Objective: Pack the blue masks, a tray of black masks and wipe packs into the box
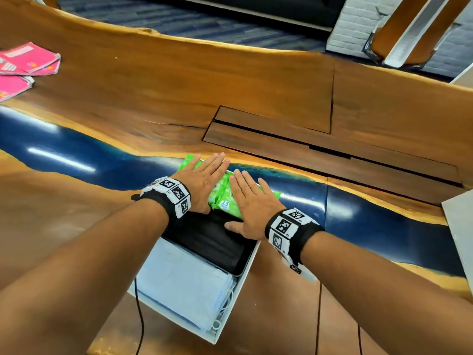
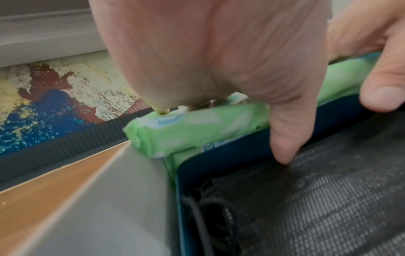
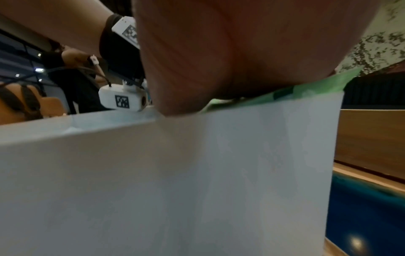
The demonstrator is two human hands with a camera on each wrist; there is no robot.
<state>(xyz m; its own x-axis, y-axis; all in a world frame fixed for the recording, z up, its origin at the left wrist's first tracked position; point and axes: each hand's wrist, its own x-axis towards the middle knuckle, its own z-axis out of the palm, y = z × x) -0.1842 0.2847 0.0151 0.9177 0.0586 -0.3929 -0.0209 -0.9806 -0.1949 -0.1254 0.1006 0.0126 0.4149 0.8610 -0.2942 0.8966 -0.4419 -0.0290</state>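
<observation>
I lean over a long wooden table [image 1: 158, 80] with wavy live edges and a glossy blue resin band [image 1: 76, 147] running across it, bright with streaks of ceiling light. A rectangular hatch [image 1: 279, 129] is cut into the wood ahead of me. Beyond the far edge lies striped blue carpet [image 1: 179, 19], then a white brick wall [image 1: 353, 24] and a slanted wood-and-metal leg [image 1: 409, 29]. Pink packets [image 1: 25, 62] sit far off at my left.

Box [image 1: 240, 285]: filled end to end; left hand [image 1: 202, 183] and right hand [image 1: 249, 208] flat over wipe packs [image 1: 225, 198]; open tabletop [image 1: 153, 98] beyond; pink packets [image 1: 28, 60] far left.
</observation>
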